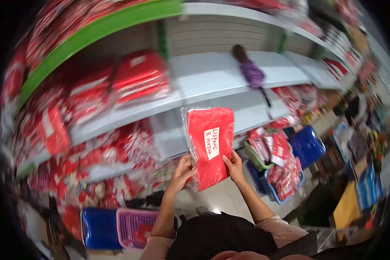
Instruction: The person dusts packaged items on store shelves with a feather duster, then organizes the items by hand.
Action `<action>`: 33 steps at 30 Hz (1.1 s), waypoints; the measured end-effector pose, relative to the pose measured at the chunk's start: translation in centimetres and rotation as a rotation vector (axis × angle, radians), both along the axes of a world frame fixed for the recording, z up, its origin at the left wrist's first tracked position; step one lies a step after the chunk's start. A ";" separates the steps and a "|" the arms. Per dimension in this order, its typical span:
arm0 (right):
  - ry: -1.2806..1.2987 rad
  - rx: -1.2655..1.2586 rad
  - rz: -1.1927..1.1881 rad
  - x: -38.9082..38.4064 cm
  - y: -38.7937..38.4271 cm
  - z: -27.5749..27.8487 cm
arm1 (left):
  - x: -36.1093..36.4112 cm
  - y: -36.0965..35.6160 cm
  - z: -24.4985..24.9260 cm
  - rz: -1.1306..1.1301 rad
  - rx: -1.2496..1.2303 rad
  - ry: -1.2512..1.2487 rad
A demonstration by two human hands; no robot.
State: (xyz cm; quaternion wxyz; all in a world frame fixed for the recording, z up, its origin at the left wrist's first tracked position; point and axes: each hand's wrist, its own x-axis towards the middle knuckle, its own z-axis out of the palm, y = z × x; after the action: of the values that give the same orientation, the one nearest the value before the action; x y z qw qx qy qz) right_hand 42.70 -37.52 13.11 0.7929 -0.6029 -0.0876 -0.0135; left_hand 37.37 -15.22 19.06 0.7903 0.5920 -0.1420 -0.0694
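Observation:
Between both hands is a flat red cloth item in a clear plastic bag (pixel 223 125), held upright in front of me. A white label (pixel 211 143) on it carries handwriting that looks like "LISPANG 3 MOTOR". My left hand (pixel 183 172) grips the bag's lower left edge, thumb toward the front. On the right edge, my right hand (pixel 234 166) pinches the bag with its thumb over the front face. What the folded cloth is, I cannot make out.
Stacks of bagged red goods (pixel 141 76) fill the left of the grey shelf (pixel 199 71). A purple object with a brown top (pixel 250 73) sits further right. Below stand a blue basket of red packets (pixel 286 182), a blue stool (pixel 307 145) and a pink basket (pixel 128 216).

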 end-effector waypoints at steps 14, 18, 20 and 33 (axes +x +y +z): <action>-0.190 0.040 -0.618 -3.5 -9.2 3.9 | 8.5 -13.4 0.4 -0.258 -0.241 0.260; -0.176 0.043 -0.619 -4.0 -8.7 5.0 | 9.2 -14.5 -0.6 -0.387 -0.588 0.488; -0.166 -0.003 -0.631 -4.0 -7.9 5.4 | 9.0 -14.7 -0.5 -0.410 -0.724 0.479; -0.328 -0.861 -0.925 12.7 -11.7 16.7 | 11.5 -10.2 -3.5 -0.257 -0.669 0.258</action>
State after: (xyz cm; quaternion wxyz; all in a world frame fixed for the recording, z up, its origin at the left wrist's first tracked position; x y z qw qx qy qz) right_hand 55.35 -49.20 29.81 0.3692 -0.8321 0.0634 -0.4089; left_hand 48.84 -25.39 15.60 0.9361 0.2650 -0.1292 -0.1918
